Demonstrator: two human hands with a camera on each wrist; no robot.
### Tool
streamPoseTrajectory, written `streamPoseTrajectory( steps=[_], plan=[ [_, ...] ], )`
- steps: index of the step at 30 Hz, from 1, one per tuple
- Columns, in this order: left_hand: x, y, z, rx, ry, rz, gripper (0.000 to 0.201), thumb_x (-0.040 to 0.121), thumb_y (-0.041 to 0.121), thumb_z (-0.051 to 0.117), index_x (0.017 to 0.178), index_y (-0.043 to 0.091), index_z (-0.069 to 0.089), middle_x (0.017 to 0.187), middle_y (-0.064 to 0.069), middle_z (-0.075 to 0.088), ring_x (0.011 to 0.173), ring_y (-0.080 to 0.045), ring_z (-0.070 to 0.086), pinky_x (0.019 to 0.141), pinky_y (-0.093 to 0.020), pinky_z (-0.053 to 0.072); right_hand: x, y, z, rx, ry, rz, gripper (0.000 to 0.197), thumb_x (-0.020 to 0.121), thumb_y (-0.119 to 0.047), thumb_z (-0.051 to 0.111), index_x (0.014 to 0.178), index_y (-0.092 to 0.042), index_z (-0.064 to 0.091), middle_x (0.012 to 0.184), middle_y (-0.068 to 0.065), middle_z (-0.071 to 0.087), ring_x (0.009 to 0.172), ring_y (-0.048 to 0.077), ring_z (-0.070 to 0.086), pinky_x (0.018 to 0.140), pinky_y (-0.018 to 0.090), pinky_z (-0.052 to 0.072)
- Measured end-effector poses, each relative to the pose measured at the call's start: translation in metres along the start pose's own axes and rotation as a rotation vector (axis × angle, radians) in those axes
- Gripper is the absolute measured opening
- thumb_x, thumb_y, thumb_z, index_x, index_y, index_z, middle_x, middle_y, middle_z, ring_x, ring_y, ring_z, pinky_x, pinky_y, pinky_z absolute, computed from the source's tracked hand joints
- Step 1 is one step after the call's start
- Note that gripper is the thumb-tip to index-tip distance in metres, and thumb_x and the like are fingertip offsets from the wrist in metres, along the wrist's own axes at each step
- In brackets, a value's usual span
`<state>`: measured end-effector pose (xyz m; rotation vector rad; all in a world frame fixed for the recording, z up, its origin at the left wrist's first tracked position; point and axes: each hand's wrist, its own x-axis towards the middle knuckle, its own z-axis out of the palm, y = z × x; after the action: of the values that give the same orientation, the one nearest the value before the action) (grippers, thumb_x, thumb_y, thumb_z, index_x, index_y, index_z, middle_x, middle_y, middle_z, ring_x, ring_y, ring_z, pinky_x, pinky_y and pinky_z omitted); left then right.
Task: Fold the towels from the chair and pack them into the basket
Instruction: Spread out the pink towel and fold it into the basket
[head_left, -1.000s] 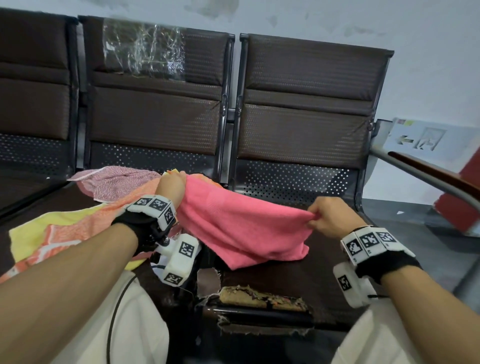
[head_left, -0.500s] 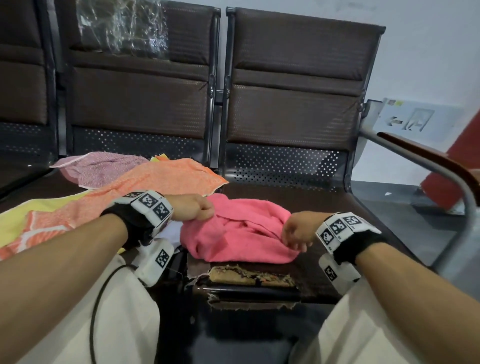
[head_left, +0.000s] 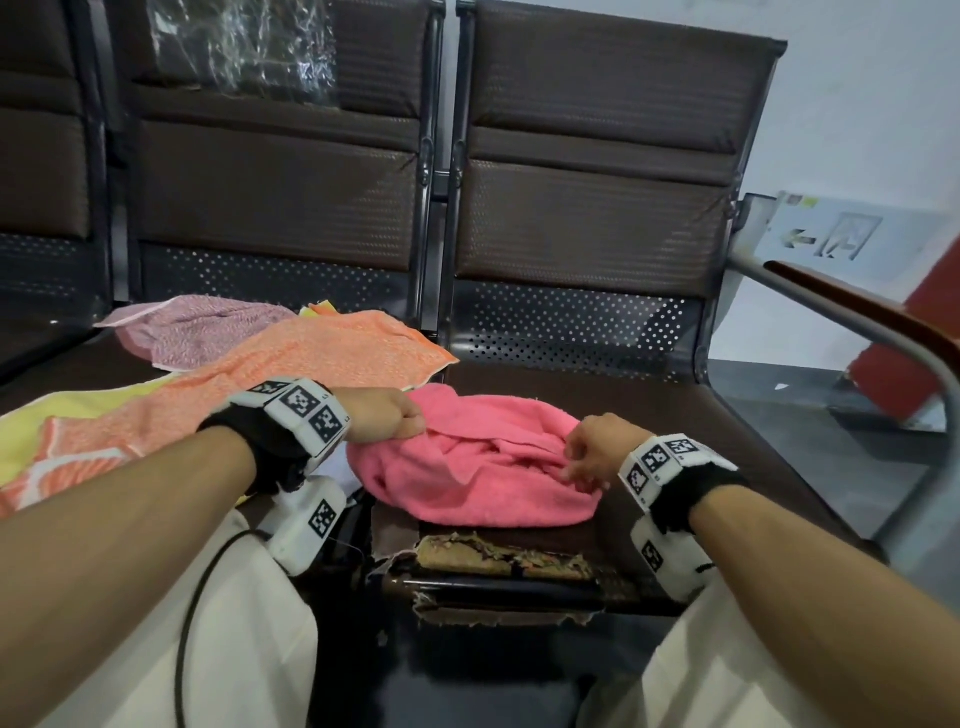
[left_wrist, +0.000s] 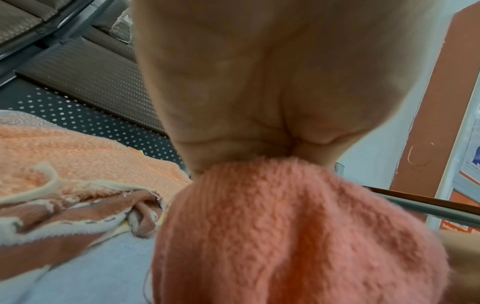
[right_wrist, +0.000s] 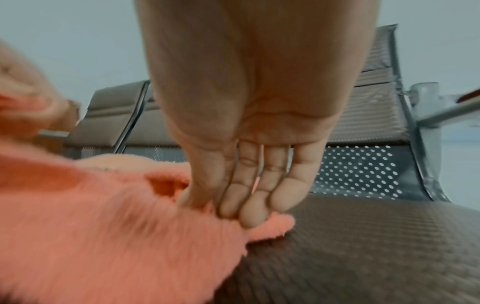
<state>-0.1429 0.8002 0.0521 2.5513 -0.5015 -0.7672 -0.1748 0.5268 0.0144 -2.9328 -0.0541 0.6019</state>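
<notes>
A pink towel (head_left: 483, 467) lies bunched on the right chair seat (head_left: 675, 415). My left hand (head_left: 392, 423) grips its left edge in a fist; in the left wrist view the pink towel (left_wrist: 285, 236) comes out from under the closed left hand (left_wrist: 246, 148). My right hand (head_left: 584, 462) is at the towel's right side. In the right wrist view the right hand (right_wrist: 228, 207) pinches a fold of the pink towel (right_wrist: 103, 216) between its thumb and nearly straight fingers (right_wrist: 283, 185). No basket is in view.
An orange towel (head_left: 322, 364), a pink patterned towel (head_left: 197, 327) and a yellow one (head_left: 78, 415) lie spread on the left seat. The right seat's front edge (head_left: 498, 556) is torn. A metal armrest (head_left: 857, 322) runs along the right. Chair backs (head_left: 597, 156) stand behind.
The pink towel, held stretched in the air a second ago, now lies bunched on the seat. Both hands have come down and closer together.
</notes>
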Motion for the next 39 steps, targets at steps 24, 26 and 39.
streamPoseTrajectory(
  steps=[24,26,39],
  plan=[
    [0.007,-0.007,-0.005,-0.103,0.291,0.028,0.027,0.099,0.024,0.04,0.079,0.017,0.055,0.076,0.001,0.054,0.072,-0.016,0.05,0.072,-0.029,0.04,0.028,-0.025,-0.005,0.218,0.431,0.011,0.021,0.091,-0.026,0.052,0.091,-0.015,0.07,0.097,0.01,0.07,0.089,0.026,0.064,0.075,0.029,0.048],
    [0.011,-0.009,-0.008,-0.238,0.445,0.03,0.027,0.098,0.019,0.04,0.077,0.013,0.056,0.074,-0.001,0.053,0.075,-0.02,0.05,0.073,-0.031,0.04,0.029,-0.016,-0.018,0.362,0.553,0.057,0.023,0.094,-0.024,0.048,0.096,-0.011,0.067,0.103,0.011,0.069,0.097,0.029,0.062,0.078,0.029,0.043],
    [0.013,-0.03,-0.045,-0.454,1.03,-0.22,0.038,0.099,0.017,0.036,0.115,-0.008,0.06,0.126,-0.027,0.056,0.117,-0.041,0.05,0.095,-0.038,0.037,-0.021,0.042,-0.033,0.335,0.725,-0.103,0.042,0.065,0.021,0.045,0.062,-0.021,0.054,0.07,-0.003,0.057,0.068,0.016,0.052,0.057,0.006,0.036]
  ],
)
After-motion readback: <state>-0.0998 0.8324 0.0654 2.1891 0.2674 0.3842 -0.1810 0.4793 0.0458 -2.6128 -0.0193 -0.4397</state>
